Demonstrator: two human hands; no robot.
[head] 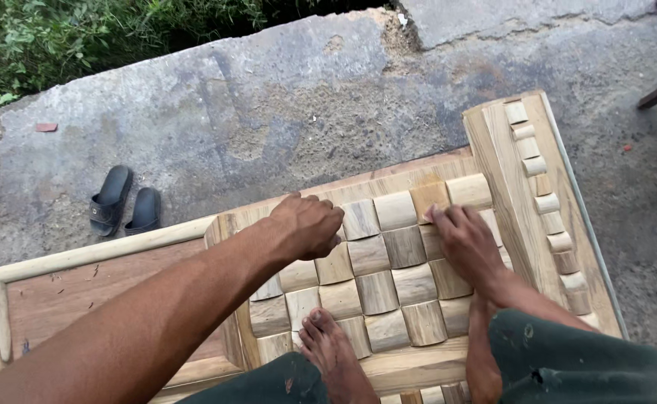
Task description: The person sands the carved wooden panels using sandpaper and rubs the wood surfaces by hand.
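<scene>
wooden panel (388, 280) of small curved blocks laid in a checker pattern sits flat on rough concrete (283, 112), framed by pale rails. left hand (307, 224) is curled into a loose fist, knuckles resting on the top row of blocks. right hand (467, 239) lies fingers together, tips pressing one tan block (429, 197) in the top row. bare foot (331, 348) stands on the lower blocks. pair of black sandals (125, 202) sits off left on the concrete.

Pair of black slide sandals (125, 200) on cracked concrete ground (283, 112), grass (81, 34) beyond its far edge.
</scene>
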